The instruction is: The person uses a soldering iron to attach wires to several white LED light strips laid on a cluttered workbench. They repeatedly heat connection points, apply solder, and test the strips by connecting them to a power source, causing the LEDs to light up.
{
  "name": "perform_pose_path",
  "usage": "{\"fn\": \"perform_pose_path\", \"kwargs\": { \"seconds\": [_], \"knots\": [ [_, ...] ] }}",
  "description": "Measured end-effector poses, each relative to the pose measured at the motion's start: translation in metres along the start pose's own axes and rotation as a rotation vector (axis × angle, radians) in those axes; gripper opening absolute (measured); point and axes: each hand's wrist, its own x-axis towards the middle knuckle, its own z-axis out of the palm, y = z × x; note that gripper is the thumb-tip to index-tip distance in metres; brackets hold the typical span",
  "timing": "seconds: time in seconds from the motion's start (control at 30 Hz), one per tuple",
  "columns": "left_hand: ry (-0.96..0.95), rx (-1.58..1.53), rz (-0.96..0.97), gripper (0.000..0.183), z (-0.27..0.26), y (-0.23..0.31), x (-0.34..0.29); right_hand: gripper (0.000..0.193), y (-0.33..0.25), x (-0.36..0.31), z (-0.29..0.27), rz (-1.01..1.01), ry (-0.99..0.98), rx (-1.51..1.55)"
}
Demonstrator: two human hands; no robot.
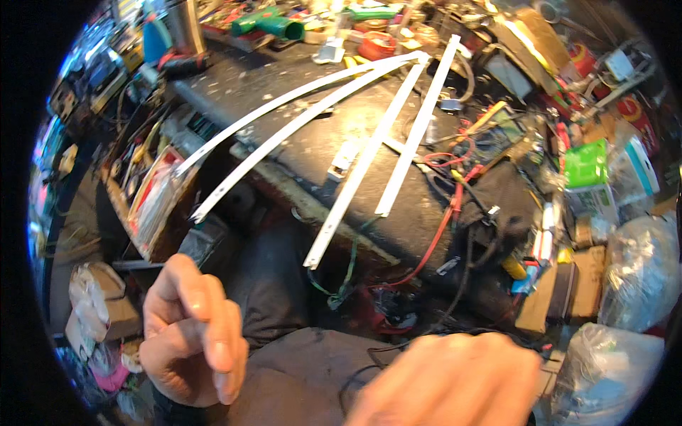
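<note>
My left hand (195, 330) is raised over my lap at the lower left. Its fingers curl loosely, apart from the palm, and nothing shows in them. At the lower right, my right hand (455, 380) shows its back, slightly blurred, with the fingertips hidden. A thin dark cord (380, 349) runs by it. Beyond both hands, several long narrow white strips lie fanned out on the dark worktable (284, 135). Two curved strips (284, 131) are on the left; a straight strip (366, 167) and another straight strip (419, 128) are on the right. Some ends overhang the table's near edge.
An open drawer (153, 206) of small items juts out at the left. Red and black cables (451, 213) trail off the table's right side. Cardboard pieces (568, 291) and clear plastic bags (639, 273) crowd the right. Green tubular parts (280, 27) and clutter line the back.
</note>
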Motion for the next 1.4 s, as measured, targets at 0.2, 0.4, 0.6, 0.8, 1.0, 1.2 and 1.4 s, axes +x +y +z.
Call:
{"fn": "perform_pose_path", "kwargs": {
  "seconds": [0.2, 0.4, 0.6, 0.8, 1.0, 1.2, 1.4],
  "knots": [
    [-0.012, 0.058, 0.009, 0.016, -0.001, -0.003, -0.003, 0.026, -0.011, 0.012, 0.002, -0.027, 0.010, -0.227],
    [-0.095, 0.157, 0.014, 0.013, -0.005, 0.000, -0.004, 0.021, 0.006, 0.015, -0.005, -0.280, -0.076, -0.455],
    [-0.226, 0.825, -0.287, 0.071, 0.001, -0.002, 0.014, 0.017, -0.041, 0.030, -0.045, 0.575, -0.031, -0.687],
    [-0.143, 1.055, -0.147, 0.035, 0.000, -0.021, 0.043, 0.018, -0.027, 0.012, -0.081, 0.823, -0.026, -0.939],
    [-0.083, 1.117, -0.069, 0.029, 0.001, -0.007, 0.068, 0.014, -0.015, 0.033, -0.083, 0.948, 0.184, -0.633],
    [-0.094, 0.968, -0.160, 0.036, 0.009, 0.002, 0.075, 0.013, -0.009, 0.029, -0.108, 0.999, 0.267, -0.487],
    [0.033, 0.791, -0.155, 0.024, 0.007, 0.008, 0.064, 0.013, -0.027, 0.016, -0.089, 0.761, 0.187, -0.359]
  ]
}}
